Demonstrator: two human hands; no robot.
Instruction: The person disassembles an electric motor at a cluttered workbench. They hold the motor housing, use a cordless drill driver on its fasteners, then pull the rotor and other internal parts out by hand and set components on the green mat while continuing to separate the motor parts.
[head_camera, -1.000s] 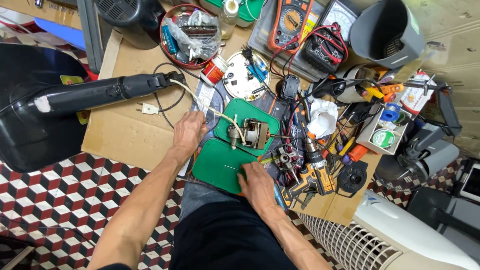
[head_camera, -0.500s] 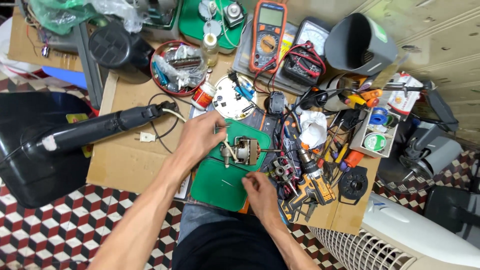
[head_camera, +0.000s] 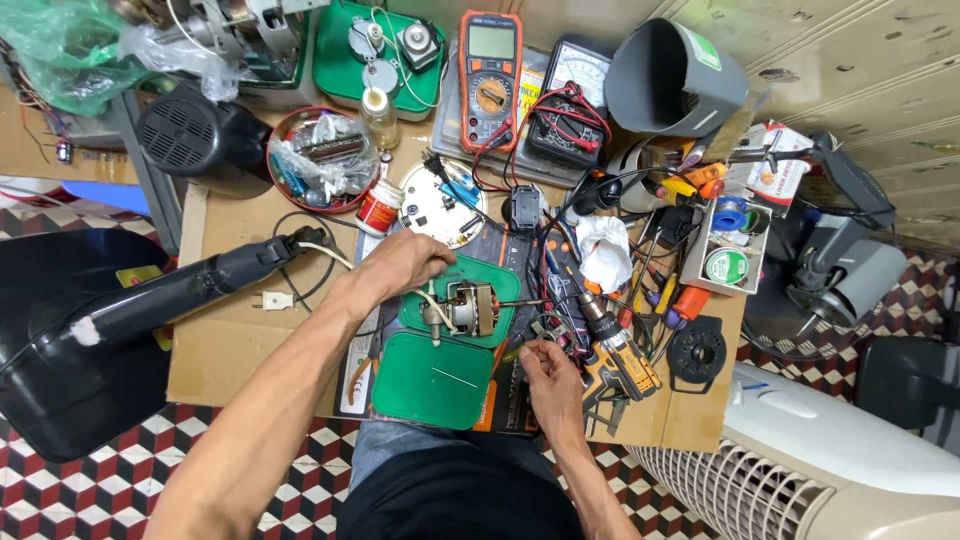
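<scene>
— Checkered floor (head_camera: 60, 480) underfoot, cardboard-covered surface (head_camera: 230, 340) above it, crowded edge to edge. Nearest the body?

— Right hand (head_camera: 545, 375), low on the near edge, beside a yellow cordless drill (head_camera: 615, 355). Grip curled nearly closed, fingertips down among small parts; too small to tell what, if anything, sits inside it.

— And just left of that?

— Flat green cover (head_camera: 435, 385), lying bare. Probably set aside to expose what belongs under it.

— Meaning the motor?

— Yes. Small motor (head_camera: 470, 308), copper windings showing, resting on its side in the matching green shell (head_camera: 505, 280), mid-surface, just beyond the cover. Cradled there, likely so as not to roll.

— Left hand?

— Left hand (head_camera: 400, 265) reaching in from the left, grip closed over the motor's left end and its pale wires. Looks like steadying rather than lifting.

— Containers further back?

— White round dish (head_camera: 440, 200) just past the left hand, holding a blue-handled tool and bits. Red bowl (head_camera: 320, 160) beyond, stuffed with a clear bag and hand tools. Open white box (head_camera: 735, 240) off to the right, holding rolls of tape, blue and green. Farthest, a green tray (head_camera: 375, 55) carrying a few round metal parts and a small bottle, next to an orange multimeter (head_camera: 490, 80) with leads coiled.
</scene>
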